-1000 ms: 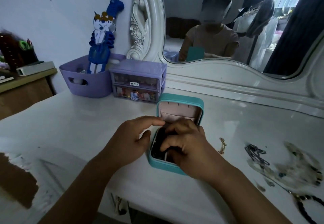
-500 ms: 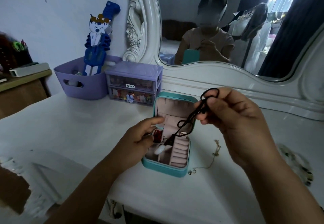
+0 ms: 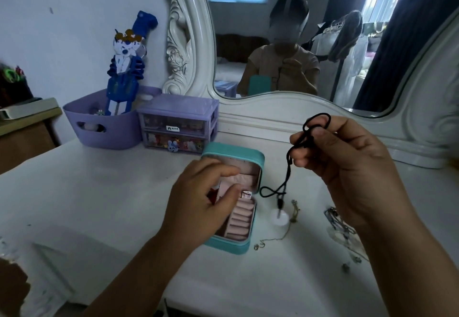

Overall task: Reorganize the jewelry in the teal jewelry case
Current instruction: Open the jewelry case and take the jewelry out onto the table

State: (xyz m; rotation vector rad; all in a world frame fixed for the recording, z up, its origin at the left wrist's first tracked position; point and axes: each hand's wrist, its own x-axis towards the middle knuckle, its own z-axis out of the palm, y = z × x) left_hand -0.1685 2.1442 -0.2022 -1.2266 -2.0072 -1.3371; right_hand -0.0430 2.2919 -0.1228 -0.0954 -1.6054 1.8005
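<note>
The teal jewelry case (image 3: 224,246) stands open on the white dresser, its pink lining and ring rolls showing. My left hand (image 3: 201,202) hovers over the case's left compartments, thumb and forefinger curled close together above something red; whether it holds anything I cannot tell. My right hand (image 3: 345,165) is raised to the right of the case and pinches a black cord necklace (image 3: 289,165). The cord hangs down to a white round pendant (image 3: 280,217) that touches the dresser top just right of the case.
A thin gold chain (image 3: 285,232) and a heap of other jewelry (image 3: 344,229) lie on the dresser (image 3: 99,192) to the right. A purple mini drawer unit (image 3: 177,124) and purple basket (image 3: 104,123) stand behind the case, under the mirror (image 3: 298,43).
My right hand has lifted the black cord necklace out of the case and carried it right; its pendant now rests on the dresser. The left hand stays over the case.
</note>
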